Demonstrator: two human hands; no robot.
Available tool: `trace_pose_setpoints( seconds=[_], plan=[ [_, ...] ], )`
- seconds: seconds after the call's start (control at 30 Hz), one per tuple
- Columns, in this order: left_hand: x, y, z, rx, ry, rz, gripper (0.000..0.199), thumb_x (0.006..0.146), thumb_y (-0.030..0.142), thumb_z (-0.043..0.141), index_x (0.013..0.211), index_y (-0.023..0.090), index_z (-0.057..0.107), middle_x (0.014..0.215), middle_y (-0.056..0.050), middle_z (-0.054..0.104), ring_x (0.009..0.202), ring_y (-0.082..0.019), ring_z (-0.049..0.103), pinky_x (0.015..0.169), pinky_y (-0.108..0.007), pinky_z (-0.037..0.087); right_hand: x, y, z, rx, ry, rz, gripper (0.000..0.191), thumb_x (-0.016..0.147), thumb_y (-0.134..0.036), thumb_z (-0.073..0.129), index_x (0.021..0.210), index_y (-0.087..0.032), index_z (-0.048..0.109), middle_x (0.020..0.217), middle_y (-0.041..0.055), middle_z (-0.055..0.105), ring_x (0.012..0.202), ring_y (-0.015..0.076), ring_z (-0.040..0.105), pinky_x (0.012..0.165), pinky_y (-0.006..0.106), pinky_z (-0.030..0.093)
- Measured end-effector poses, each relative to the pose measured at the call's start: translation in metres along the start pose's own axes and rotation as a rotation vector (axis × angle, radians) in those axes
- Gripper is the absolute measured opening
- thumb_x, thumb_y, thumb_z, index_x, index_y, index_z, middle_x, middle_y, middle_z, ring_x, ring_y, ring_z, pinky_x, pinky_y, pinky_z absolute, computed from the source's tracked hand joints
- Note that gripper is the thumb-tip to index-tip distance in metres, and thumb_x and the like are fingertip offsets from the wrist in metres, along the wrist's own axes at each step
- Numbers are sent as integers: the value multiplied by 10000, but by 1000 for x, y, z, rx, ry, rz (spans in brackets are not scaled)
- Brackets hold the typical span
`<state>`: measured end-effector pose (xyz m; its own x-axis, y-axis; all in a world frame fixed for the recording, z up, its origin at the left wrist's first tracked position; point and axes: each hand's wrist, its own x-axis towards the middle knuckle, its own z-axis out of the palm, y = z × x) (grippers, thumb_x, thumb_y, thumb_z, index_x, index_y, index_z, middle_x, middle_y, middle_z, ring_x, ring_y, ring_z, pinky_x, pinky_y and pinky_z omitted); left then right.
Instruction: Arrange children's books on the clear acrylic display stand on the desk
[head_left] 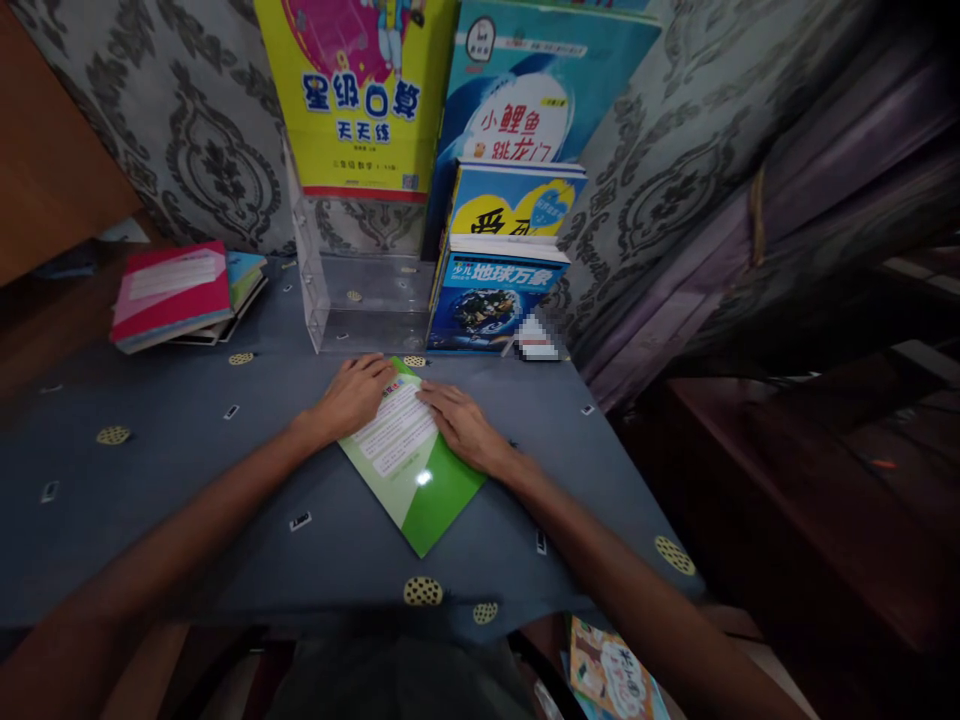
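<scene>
A green book [442, 495] with a pale panel of text lies turned at an angle on the blue tablecloth [247, 480]. My left hand [358, 397] rests on its upper left edge, fingers laid over the cover. On the upper right part of the same book lies my right hand [461, 425], its fingers stretched toward the text panel. Neither hand is closed round the book. Just beyond them stands a clear acrylic rack [375, 330], with a blue earth book [484, 305] and other books upright in its right side.
Stacked books with a pink one [176, 290] on top lie at the back left. A tall yellow book [360, 150] stands behind the rack. Below the table's front edge, more books [611, 670] show. A purple curtain [675, 270] hangs at right.
</scene>
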<state>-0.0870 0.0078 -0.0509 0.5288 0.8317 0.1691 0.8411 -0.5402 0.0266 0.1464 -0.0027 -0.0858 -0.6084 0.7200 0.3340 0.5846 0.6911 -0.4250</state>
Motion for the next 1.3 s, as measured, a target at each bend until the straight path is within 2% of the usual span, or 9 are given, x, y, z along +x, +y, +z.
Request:
trace_pose_setpoints(
  seconds=[0.1, 0.2, 0.37, 0.47, 0.63, 0.77, 0.97, 1.1, 1.3],
  plan=[
    [-7, -10, -5, -22, -50, 31, 441, 957, 134, 378, 1354, 174, 568, 1421, -108, 601, 1383, -267, 469, 1074, -473, 409, 1, 1, 0, -5, 6, -6, 372, 985, -151, 436, 1309, -145, 619, 1407, 176, 600, 1320, 270, 557, 1112, 516, 445],
    [-32, -26, -10, -78, -59, 24, 456, 946, 147, 369, 1336, 198, 601, 1391, -107, 627, 1360, -249, 509, 1078, -482, 427, 0, 2, 1, 1, 6, -8, 377, 983, -153, 443, 1317, -166, 616, 1412, 164, 599, 1330, 264, 551, 1124, 521, 433],
    [-84, -44, -11, -191, 73, -4, 440, 941, 189, 365, 1253, 212, 674, 1294, -106, 692, 1229, -250, 627, 1038, -492, 498, -1, 4, 2, 16, 11, -20, 396, 984, -160, 440, 1344, -194, 600, 1420, 150, 596, 1324, 267, 557, 1110, 544, 442],
    [-99, -45, -9, -231, 141, -32, 437, 967, 221, 342, 1237, 212, 686, 1282, -106, 698, 1199, -253, 649, 1028, -492, 514, -1, 4, 3, 2, 11, -21, 395, 989, -173, 439, 1350, -206, 597, 1417, 138, 600, 1321, 269, 559, 1099, 540, 458],
    [-99, -42, -7, -266, 173, -21, 401, 988, 265, 366, 1213, 195, 690, 1261, -115, 707, 1165, -243, 662, 1039, -479, 510, 1, -1, 2, -73, -7, 1, 371, 981, -161, 444, 1308, -161, 621, 1404, 164, 606, 1325, 287, 551, 1099, 538, 453],
    [-97, -42, -4, -294, 223, -9, 375, 993, 256, 376, 1193, 191, 686, 1221, -121, 723, 1121, -234, 677, 1040, -484, 503, 1, -18, 3, -113, -47, -14, 363, 979, -155, 454, 1298, -152, 626, 1394, 174, 612, 1354, 301, 521, 1101, 552, 440],
    [-99, -41, -1, -306, 233, -17, 361, 998, 251, 379, 1170, 165, 685, 1219, -131, 719, 1122, -231, 661, 1006, -455, 522, -4, -80, 19, -46, -172, -184, 353, 1006, -203, 467, 1330, -155, 599, 1419, 153, 595, 1410, 251, 462, 1172, 487, 380],
    [-101, -40, 1, -313, 233, -25, 348, 990, 236, 404, 1197, 167, 675, 1254, -131, 700, 1156, -239, 637, 1025, -462, 506, -13, -117, 25, -72, -260, -247, 377, 1006, -302, 511, 1357, -175, 565, 1512, 152, 499, 1457, 259, 391, 1192, 501, 349],
    [-102, -41, 3, -323, 256, 0, 337, 987, 234, 419, 1202, 179, 673, 1251, -118, 701, 1131, -246, 643, 1007, -474, 513, -43, -120, 13, -118, -244, -180, 423, 1019, -273, 456, 1413, -124, 502, 1536, 180, 452, 1478, 281, 347, 1211, 491, 325]
  ],
)
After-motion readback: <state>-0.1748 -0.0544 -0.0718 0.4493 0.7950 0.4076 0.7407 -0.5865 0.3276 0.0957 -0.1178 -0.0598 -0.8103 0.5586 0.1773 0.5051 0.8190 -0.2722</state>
